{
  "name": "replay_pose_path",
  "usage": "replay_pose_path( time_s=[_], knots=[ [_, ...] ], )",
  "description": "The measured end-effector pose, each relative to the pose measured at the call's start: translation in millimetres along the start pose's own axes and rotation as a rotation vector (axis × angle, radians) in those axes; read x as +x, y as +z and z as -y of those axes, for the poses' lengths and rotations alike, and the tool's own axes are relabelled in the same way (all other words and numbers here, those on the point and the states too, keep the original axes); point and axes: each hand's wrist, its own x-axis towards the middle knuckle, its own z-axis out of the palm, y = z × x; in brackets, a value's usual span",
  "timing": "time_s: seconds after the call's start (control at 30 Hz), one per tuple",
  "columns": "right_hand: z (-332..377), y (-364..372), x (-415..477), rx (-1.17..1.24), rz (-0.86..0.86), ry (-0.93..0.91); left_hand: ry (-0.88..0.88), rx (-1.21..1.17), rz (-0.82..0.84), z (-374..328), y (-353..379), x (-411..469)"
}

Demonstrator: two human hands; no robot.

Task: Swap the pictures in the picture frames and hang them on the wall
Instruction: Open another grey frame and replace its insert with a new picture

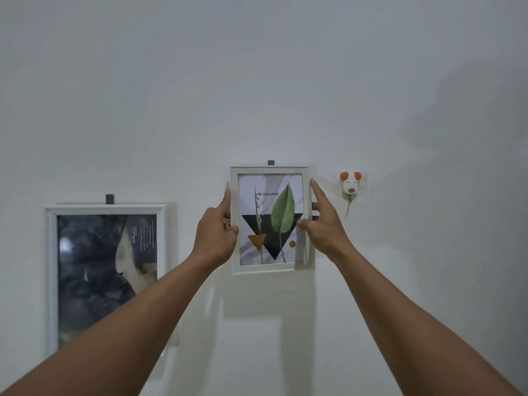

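while both arms reach up at centre frame, the left hand (215, 230) pinches the left edge of the small white wooden frame with the green leaf print (270, 220), and the right hand (321, 224) grips its right edge, forefinger straight along the side. it sits against the pale wall (257, 81), just under a small dark hook (271, 162). risk now: let go before the hanger catches and it drops, or hangs crooked. lower left, the larger white frame with a dark print (105, 270) is up.
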Motion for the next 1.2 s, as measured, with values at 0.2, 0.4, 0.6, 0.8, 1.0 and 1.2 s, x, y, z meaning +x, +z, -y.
replay_pose_path(
  time_s=[0.2, 0.4, 0.6, 0.8, 1.0, 1.2],
  knots=[
    [-7.2, 3.6, -0.4, -0.067, -0.019, -0.006, 0.020, 0.056, -0.002, 1.8, 3.9, 2.5],
    [-10.0, 5.6, 2.2, -0.092, -0.038, -0.015, 0.020, 0.083, -0.020, 2.6, 8.7, 4.0],
    [-17.8, 2.2, 5.9, -0.146, -0.043, -0.019, 0.023, 0.100, -0.044, 6.7, 17.6, 2.9],
    [-21.6, 10.3, 9.2, -0.256, -0.071, -0.051, 0.002, 0.122, -0.091, 2.1, 22.1, -2.3],
    [-26.6, 11.6, 5.6, -0.360, -0.088, -0.050, 0.007, 0.167, -0.131, 2.6, 20.9, -1.9],
    [-30.6, 19.8, -2.2, -0.585, -0.118, -0.142, 0.022, 0.148, -0.156, 2.0, 20.7, -2.6]
  ],
)
